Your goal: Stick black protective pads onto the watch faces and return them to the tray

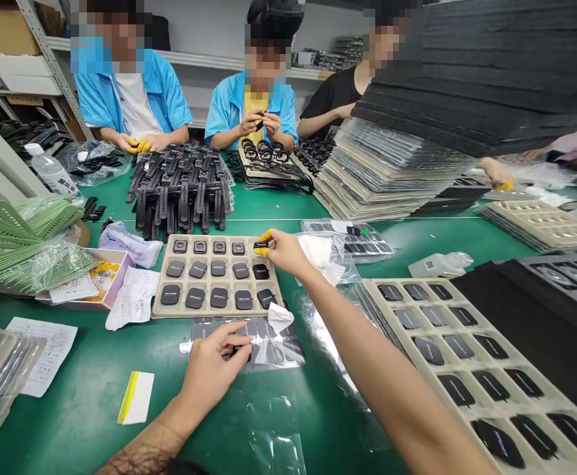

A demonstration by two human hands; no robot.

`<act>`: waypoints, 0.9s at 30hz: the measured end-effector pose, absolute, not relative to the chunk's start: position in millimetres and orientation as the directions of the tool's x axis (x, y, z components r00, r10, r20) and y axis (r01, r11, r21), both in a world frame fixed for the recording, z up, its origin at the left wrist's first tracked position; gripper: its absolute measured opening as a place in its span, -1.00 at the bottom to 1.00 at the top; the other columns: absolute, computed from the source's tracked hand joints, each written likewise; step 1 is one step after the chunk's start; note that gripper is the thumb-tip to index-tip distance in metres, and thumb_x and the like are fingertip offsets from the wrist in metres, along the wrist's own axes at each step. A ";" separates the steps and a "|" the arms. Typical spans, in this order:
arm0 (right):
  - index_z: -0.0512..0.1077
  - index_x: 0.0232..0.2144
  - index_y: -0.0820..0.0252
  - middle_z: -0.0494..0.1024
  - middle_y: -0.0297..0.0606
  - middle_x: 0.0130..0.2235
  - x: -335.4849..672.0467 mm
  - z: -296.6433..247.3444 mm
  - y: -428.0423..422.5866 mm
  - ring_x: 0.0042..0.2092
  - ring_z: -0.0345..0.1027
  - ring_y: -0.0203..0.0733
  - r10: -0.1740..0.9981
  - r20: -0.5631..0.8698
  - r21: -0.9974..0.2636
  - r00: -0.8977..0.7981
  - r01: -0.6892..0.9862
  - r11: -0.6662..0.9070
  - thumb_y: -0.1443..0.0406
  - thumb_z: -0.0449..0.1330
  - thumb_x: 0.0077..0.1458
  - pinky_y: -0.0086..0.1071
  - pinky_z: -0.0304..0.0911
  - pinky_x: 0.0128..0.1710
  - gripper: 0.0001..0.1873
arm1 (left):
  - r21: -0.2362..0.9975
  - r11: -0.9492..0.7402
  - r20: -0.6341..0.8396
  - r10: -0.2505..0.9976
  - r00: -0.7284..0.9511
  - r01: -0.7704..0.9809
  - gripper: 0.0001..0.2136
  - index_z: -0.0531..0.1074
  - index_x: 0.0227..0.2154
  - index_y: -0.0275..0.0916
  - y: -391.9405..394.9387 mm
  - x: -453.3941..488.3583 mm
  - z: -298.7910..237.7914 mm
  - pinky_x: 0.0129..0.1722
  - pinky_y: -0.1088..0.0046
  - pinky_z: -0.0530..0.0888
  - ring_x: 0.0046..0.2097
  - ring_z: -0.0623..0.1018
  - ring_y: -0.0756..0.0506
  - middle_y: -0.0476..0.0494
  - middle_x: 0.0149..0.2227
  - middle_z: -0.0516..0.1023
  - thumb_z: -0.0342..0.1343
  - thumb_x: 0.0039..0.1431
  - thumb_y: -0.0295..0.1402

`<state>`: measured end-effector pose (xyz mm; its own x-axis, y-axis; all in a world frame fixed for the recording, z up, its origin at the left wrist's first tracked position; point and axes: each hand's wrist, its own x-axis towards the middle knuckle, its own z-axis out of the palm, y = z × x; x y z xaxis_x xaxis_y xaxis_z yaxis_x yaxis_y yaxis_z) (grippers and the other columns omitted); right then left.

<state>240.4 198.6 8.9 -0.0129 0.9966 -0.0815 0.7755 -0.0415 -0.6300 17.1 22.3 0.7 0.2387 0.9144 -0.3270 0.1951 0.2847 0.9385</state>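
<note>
A beige compartment tray (159, 290) lies ahead of me with several square black watch cases (217, 269) in its pockets. Those in its far row show round sensor backs. At the tray's far right pocket, my right hand (285, 252), with yellow finger cots, pinches a black watch case (261, 245). Below the tray, my left hand (213, 366) is closed on a small black piece (241, 351), mostly hidden by the fingers. That hand is over a clear plastic sheet (268, 353) with dark squares. A crumpled white tissue (281, 318) touches the tray's near right corner.
At right stands another tray (401, 313) of black watch cases beside black foam (510, 316). A tall leaning tray stack (382, 171) rises behind. Black watch straps (182, 185), green straps (26, 231) and a bottle (53, 171) are at left. Several co-workers sit opposite.
</note>
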 end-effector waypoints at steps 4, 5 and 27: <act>0.53 -0.22 0.24 0.64 -0.15 -0.23 217.5 24.4 104.4 -0.27 0.52 -0.15 0.975 -0.221 -0.928 -0.017 0.310 -0.205 0.10 0.43 -0.11 -0.29 0.42 -0.26 -0.56 | 0.931 0.261 -0.323 0.915 0.241 0.256 -0.39 0.38 0.16 -0.16 21.3 17.1 3.7 0.08 0.14 0.57 -0.03 0.66 -0.21 -0.17 -0.10 0.69 0.37 0.00 -0.30; 0.53 -0.30 0.23 0.64 -0.15 -0.24 209.9 24.8 79.8 -0.25 0.53 -0.12 0.959 -0.283 -0.946 -0.030 0.172 -0.274 0.07 0.46 -0.16 -0.26 0.44 -0.22 -0.57 | 0.931 0.248 -0.317 0.914 0.255 0.266 -0.30 0.35 0.20 -0.16 20.9 17.1 3.9 0.10 0.13 0.56 -0.02 0.65 -0.21 -0.16 -0.11 0.69 0.41 -0.05 -0.29; 0.53 -0.34 0.16 0.42 -0.23 -0.21 183.8 11.1 3.8 -0.37 0.36 -0.29 0.973 -0.221 -0.891 0.065 0.392 -0.229 0.35 0.23 0.09 -0.36 0.34 -0.39 -0.93 | 0.903 0.121 -0.229 0.947 0.223 0.412 -0.49 0.55 0.04 -0.14 20.2 16.0 -3.6 -0.06 0.33 0.65 -0.18 0.69 -0.16 -0.08 -0.18 0.70 0.36 -0.04 -0.22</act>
<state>183.8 3.8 11.1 0.0647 0.9730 -0.2214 0.3919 -0.2288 -0.8911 16.0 20.2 -3.6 0.2231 0.9474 -0.2293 0.4123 0.1215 0.9029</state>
